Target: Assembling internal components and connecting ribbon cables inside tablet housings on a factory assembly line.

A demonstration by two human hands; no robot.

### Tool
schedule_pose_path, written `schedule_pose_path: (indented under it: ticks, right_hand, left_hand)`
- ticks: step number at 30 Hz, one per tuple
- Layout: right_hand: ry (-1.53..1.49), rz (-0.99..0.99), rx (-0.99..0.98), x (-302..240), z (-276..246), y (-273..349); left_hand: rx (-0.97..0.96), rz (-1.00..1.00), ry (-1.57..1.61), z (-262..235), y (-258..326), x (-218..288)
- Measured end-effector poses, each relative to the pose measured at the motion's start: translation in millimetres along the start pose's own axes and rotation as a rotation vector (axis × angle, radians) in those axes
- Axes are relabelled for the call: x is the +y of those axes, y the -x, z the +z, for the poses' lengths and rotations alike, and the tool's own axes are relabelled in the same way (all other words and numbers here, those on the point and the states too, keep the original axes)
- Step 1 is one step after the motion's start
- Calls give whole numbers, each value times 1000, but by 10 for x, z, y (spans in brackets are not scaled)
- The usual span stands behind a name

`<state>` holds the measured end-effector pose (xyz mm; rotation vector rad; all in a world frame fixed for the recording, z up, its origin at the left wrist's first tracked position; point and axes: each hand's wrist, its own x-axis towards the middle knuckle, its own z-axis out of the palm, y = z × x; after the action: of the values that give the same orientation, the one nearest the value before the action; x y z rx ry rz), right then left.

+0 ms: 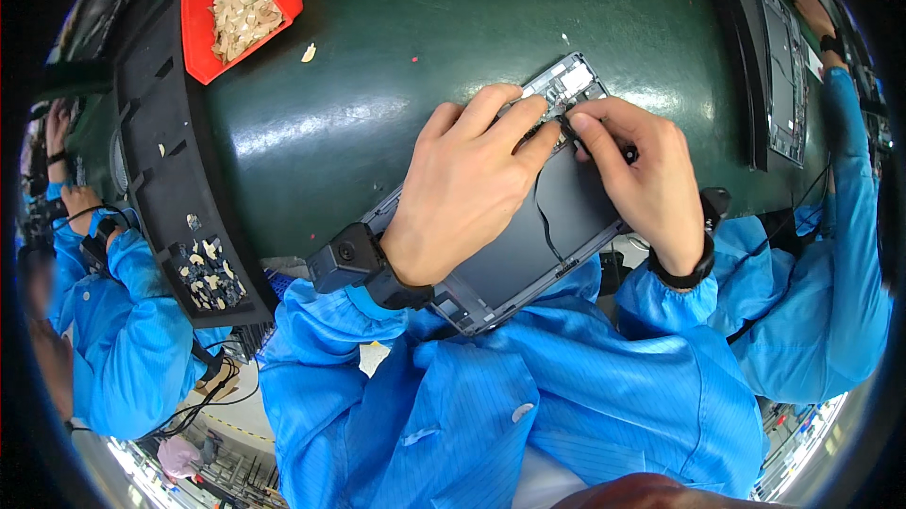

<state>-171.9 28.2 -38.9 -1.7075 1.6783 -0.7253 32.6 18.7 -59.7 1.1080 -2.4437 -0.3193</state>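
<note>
An opened grey tablet housing (510, 264) lies slanted in front of me, its lower edge over my lap. Small circuit parts and a white patch (574, 79) show at its far end. My left hand (472, 179) reaches across the housing, fingers bent and tips at that far end. Whatever lies under its fingertips is hidden. Thumb and index finger of my right hand (642, 155) pinch a small black part (568, 125) beside the left fingertips. A thin black cable (543, 216) runs from below the left hand down the inside of the housing.
A red bin (195, 33) of tan scraps stands far left. Beside it a long black tray (156, 179) holds black and cream scraps. Another opened tablet (783, 75) lies at the right, near a co-worker's hand (813, 14). A second co-worker's sleeve (142, 268) is at left.
</note>
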Motion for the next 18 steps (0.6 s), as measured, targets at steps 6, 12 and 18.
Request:
schedule_pose_path:
  ticks: [6, 12, 18]
  right_hand:
    - [-137, 30, 78, 135, -241, -23]
    - [-559, 87, -49, 375, -285, -47]
    - [-569, 115, 58, 645, -520, -44]
  left_hand:
    - [-9, -39, 30, -112, -174, 160]
    - [90, 26, 402, 251, -338, 207]
    - [91, 131, 302, 231, -378, 229]
